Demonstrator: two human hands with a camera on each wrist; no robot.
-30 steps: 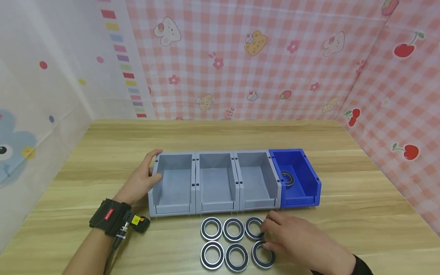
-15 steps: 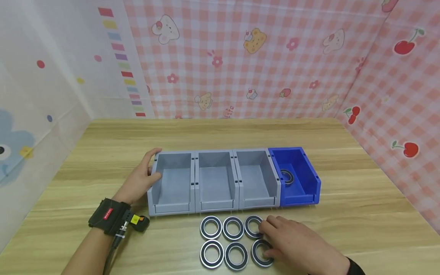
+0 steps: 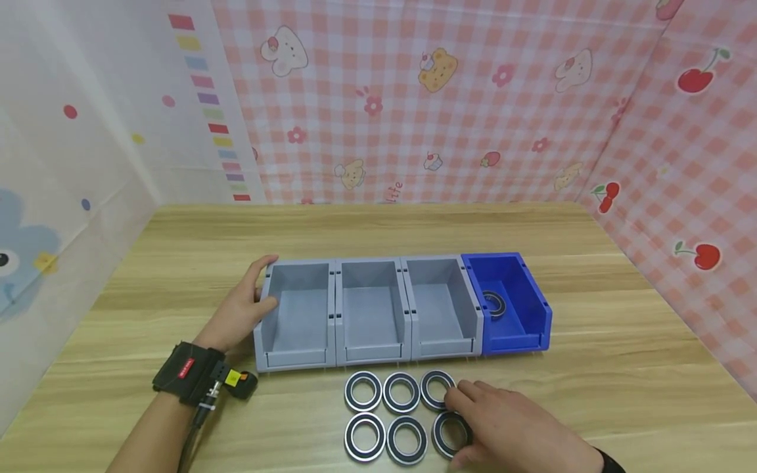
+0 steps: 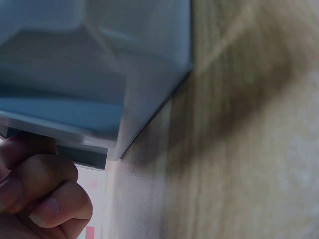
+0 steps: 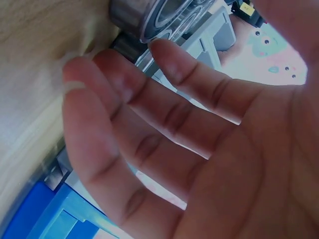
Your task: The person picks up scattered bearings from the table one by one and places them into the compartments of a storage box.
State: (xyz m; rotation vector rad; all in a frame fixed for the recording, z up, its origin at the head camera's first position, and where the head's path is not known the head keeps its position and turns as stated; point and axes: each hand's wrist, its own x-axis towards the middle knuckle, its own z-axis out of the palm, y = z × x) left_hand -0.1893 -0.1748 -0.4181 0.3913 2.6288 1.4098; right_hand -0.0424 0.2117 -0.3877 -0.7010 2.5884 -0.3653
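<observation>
In the head view my left hand (image 3: 239, 312) grips the left wall of the leftmost grey bin (image 3: 298, 359), thumb over the rim and index finger reaching to the back corner. The left wrist view shows curled fingers (image 4: 47, 186) beside that grey wall. My right hand (image 3: 503, 424) is at the near-right ball bearing (image 3: 439, 441), its fingertips at the bearing's upper right and the thumb low by its right side. Seen from the right wrist, its fingers (image 5: 164, 114) are loosely bent, with a bearing (image 5: 132, 20) by the fingertips.
Two more grey bins (image 3: 375, 355) (image 3: 446, 349) and a blue bin (image 3: 514, 345) continue the row. One bearing (image 3: 493, 305) lies inside the blue bin. Several bearings (image 3: 363, 437) lie in two rows on the wooden table (image 3: 296, 420). Patterned cloth (image 3: 378, 131) hangs behind.
My right hand has shifted slightly toward me, its thumb drawing down off the near-right bearing. The left hand and the bins hold their places.
</observation>
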